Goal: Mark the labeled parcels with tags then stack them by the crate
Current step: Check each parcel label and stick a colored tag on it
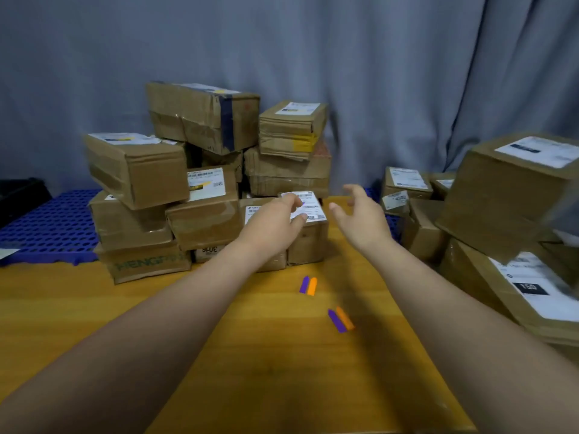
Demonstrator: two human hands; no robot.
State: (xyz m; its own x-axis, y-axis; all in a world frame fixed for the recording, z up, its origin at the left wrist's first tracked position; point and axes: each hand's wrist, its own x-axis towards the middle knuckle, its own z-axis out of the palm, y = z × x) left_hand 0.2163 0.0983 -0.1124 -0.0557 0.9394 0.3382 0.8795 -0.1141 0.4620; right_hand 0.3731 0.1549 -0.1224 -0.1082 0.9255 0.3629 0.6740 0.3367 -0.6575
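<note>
Left fingers (pixel 294 200) bent over top of small parcel (pixel 308 242), fingertip and thumb touching its white label (pixel 313 211); a purple sliver (pixel 302 203) shows between them, can't tell whether it is pinched or only pressed. Label print is blurred and unreadable. Left hand (pixel 274 222) reaches in from lower left with a bare forearm. Right fingers (pixel 354 191) are spread and relaxed, holding nothing; right hand (pixel 360 219) hovers just right of the small parcel, not touching it. Small parcel stands on the far part of the yellow wooden bench (pixel 250 355), against the front of the left parcel pile (pixel 203 120). On the bench nearer the camera are two tag pairs, each purple beside orange: far pair (pixel 308 286) and near pair (pixel 341 320), near each other, both loose. The pile's bottom-left box (pixel 144 264) has green print reading "HENGF…", the rest cut off. A low box under the pile (pixel 210 249) shows upside-down digits, roughly "3046". Most pile boxes carry white shipping labels with barcodes, the text too small to read. Right parcel heap (pixel 501 198): a flat box label (pixel 532 288) has a black patch reading "150". Blue perforated pallet (pixel 53 223) lies at left behind the bench. Grey curtain (pixel 313 42) hangs behind everything.
</note>
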